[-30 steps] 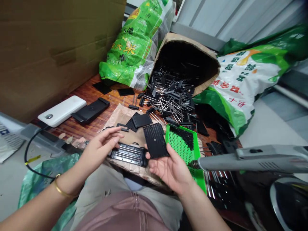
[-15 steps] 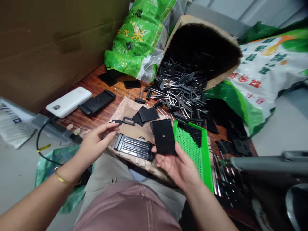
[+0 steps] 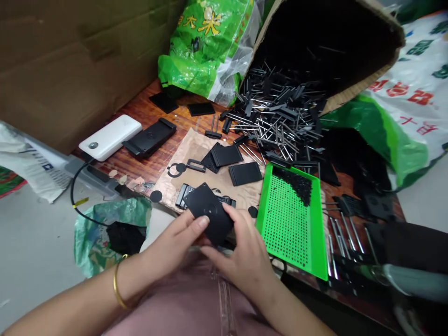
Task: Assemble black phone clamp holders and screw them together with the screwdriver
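A flat black plastic plate (image 3: 210, 210) with a small hole near its middle is held tilted over the near edge of the cardboard. My left hand (image 3: 178, 238) grips its left side, thumb on top. Curled about the right side is my right hand (image 3: 247, 249), its fingers on the edge and its thumb below. Under the plate, a black clamp-like holder (image 3: 182, 196) is partly hidden. Beyond lie more black plates (image 3: 227, 155), a separate black plate (image 3: 245, 173), a small black frame (image 3: 196, 164) and a thin black ring (image 3: 174, 171).
A green perforated tray (image 3: 262, 221) with small black pieces (image 3: 297, 186) stands at right. Behind it, metal rods with black ends (image 3: 269, 121) spill from a cardboard box (image 3: 381, 60). A white power bank (image 3: 110, 137) with a cable and a black holder (image 3: 150, 137) lie at left.
My right hand has brought the plate left and nearer, turning it. My left hand has come from beside the ring to grip it. The separate plate on the cardboard now shows fully; the view has shifted.
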`<action>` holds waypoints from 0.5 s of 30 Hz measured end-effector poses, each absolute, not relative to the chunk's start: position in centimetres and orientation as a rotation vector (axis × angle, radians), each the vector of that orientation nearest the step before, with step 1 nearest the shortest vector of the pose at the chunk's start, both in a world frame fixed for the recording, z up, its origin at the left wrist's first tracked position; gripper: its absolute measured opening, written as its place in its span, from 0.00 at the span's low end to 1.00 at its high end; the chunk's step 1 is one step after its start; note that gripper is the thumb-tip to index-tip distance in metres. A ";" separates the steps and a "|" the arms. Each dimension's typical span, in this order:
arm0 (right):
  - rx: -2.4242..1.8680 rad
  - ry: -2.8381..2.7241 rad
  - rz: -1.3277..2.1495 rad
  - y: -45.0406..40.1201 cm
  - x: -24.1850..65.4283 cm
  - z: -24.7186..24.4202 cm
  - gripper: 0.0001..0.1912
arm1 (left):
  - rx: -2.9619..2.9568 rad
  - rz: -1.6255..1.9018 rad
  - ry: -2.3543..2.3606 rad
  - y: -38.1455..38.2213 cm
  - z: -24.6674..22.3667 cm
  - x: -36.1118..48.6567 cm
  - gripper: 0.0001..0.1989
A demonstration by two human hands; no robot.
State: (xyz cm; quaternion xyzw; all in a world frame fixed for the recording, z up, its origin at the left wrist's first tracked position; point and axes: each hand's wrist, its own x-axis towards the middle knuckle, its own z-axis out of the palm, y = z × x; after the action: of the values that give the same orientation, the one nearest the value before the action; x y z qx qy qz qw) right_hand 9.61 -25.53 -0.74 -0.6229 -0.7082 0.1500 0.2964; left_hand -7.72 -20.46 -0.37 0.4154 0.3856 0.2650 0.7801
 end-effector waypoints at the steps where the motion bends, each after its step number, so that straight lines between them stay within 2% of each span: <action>1: -1.613 -1.932 0.470 -25.8 9.8 -0.7 0.39 | 0.847 0.591 0.843 -20.5 -0.5 -7.7 0.18; 5: -1.425 -2.143 0.573 -26.5 12.2 0.4 0.29 | 0.981 0.381 0.795 -19.3 -0.5 -9.1 0.16; 8: -1.417 -2.280 0.493 -26.3 13.5 0.8 0.34 | 1.273 0.165 0.758 -18.1 0.1 -9.8 0.14; 10: -1.393 -2.347 0.572 -26.0 13.6 0.6 0.35 | 1.415 0.082 0.716 -17.8 0.6 -9.8 0.14; 15: -1.434 -2.313 0.666 -25.8 12.9 0.0 0.36 | 1.615 0.026 0.671 -17.8 1.5 -9.9 0.17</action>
State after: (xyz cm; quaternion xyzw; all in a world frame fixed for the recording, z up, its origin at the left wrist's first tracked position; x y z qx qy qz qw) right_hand 12.90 -25.77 0.03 -0.5044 -0.8137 0.2343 0.1691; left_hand -9.94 -17.77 1.48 0.7085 0.2944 0.0115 0.6413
